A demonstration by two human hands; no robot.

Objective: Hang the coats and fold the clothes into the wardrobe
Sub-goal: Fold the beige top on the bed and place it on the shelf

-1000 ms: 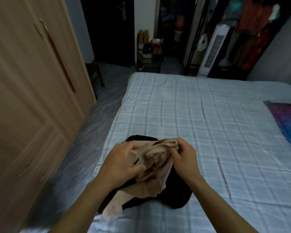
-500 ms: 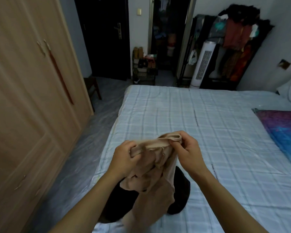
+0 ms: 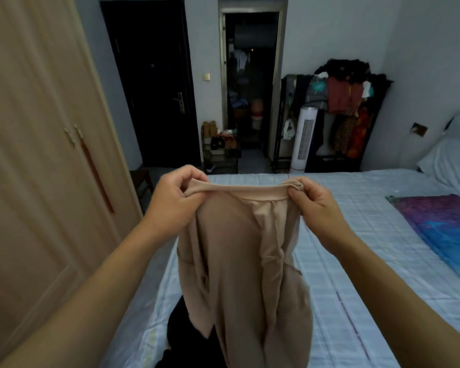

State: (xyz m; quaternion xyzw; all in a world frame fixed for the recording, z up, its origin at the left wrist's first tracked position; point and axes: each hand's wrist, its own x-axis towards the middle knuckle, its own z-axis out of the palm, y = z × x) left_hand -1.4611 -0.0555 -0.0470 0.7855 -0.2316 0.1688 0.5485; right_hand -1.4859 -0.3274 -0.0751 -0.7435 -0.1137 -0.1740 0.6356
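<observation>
Beige garment held up above the bed, stretched by its waistband between two hands, hanging down in loose folds toward the near edge of the bed. Left hand closed on the waistband's left end, thumb and fingers pinched tight over the rolled edge. Right hand closed on the waistband's right end, thumb pressed against the fabric under the curled fingers. Waistband pulled nearly straight and level between the two grips. Thin, slightly sheer cloth, with a seam running down the middle and narrow legs or strips bunched together below.

Dark clothing lying on the bed beneath the beige garment, partly hidden behind it, at the bed's near left corner. Pale checked sheet over the bed; purple and blue cloth spread on the bed's right side; white pillow at the bed's far right end.

Wardrobe standing left of the bed, its light wooden doors shut, a red tassel hanging from the handles. Beyond the far side of the bed: a dark door, an open doorway, a small shoe rack, a white tower fan, and a clothes rack laden with hanging garments.
</observation>
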